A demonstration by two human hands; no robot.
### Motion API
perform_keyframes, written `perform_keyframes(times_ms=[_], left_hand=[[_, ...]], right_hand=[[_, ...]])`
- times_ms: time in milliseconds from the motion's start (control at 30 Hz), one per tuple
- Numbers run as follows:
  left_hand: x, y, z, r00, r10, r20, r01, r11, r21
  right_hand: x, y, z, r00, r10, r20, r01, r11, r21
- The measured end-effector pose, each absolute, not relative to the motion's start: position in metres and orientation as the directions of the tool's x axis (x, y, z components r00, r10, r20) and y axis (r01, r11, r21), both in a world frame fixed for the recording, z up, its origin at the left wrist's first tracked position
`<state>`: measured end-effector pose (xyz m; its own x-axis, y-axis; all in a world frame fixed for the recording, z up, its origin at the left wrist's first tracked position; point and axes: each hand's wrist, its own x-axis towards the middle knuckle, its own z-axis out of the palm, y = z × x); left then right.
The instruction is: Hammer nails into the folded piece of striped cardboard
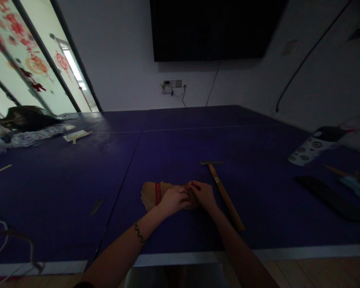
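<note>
A tan, dotted, sole-shaped piece [149, 193] with a red patterned band lies flat on the blue-purple table in front of me. My left hand [175, 199] is on its middle, fingers bent and closed against it. My right hand [204, 195] is closed in a pinch at the right end of the piece; whatever small thing may be between those fingertips is hidden. Just right of my right hand lies a hammer [225, 192], its wooden handle slanting towards me and its metal head pointing away.
Several thin metal pieces [97, 206] lie left of the table seam. To the right are a dark flat slab [330, 198] and a white patterned cylinder [315, 147] lying tilted. Cloths and a dark bag [28, 117] sit at the far left. Cables [21, 240] hang near the front left edge.
</note>
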<state>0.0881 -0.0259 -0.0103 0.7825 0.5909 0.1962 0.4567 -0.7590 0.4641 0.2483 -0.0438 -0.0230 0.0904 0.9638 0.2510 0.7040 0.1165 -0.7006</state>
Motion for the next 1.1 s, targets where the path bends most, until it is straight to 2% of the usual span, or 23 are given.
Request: perform_keyframes(times_ms=[133,300,467,633,733,967,1100], left_hand=[[0.071,-0.024,-0.011,0.850,0.500,0.167,0.356,-0.778,0.518],[0.065,-0.026,-0.019,0.883,0.411,0.226,0.289,-0.856,0.429],[0.073,-0.016,-0.019,0.878,0.428,0.216,0.319,-0.858,0.402],[0.074,-0.007,-0.017,0.886,0.411,0.214,0.295,-0.857,0.423],[0.073,-0.006,-0.021,0.896,0.372,0.243,0.270,-0.890,0.367],[0.071,-0.002,-0.025,0.920,0.265,0.287,0.212,-0.956,0.205],[0.070,-0.007,-0.015,0.906,0.324,0.274,0.312,-0.946,0.088]], right_hand=[[0.249,-0.041,-0.026,0.106,0.965,0.238,0.672,0.107,-0.733],[0.254,-0.038,-0.030,0.168,0.957,0.238,0.582,0.098,-0.807],[0.268,-0.037,-0.026,0.267,0.932,0.247,0.473,0.096,-0.876],[0.266,-0.041,-0.019,0.257,0.928,0.269,0.461,0.127,-0.878],[0.257,-0.051,-0.020,0.268,0.916,0.299,0.492,0.137,-0.860],[0.262,-0.077,-0.031,0.493,0.797,0.349,0.550,0.025,-0.834],[0.267,-0.077,-0.033,0.548,0.758,0.352,0.567,-0.027,-0.824]])
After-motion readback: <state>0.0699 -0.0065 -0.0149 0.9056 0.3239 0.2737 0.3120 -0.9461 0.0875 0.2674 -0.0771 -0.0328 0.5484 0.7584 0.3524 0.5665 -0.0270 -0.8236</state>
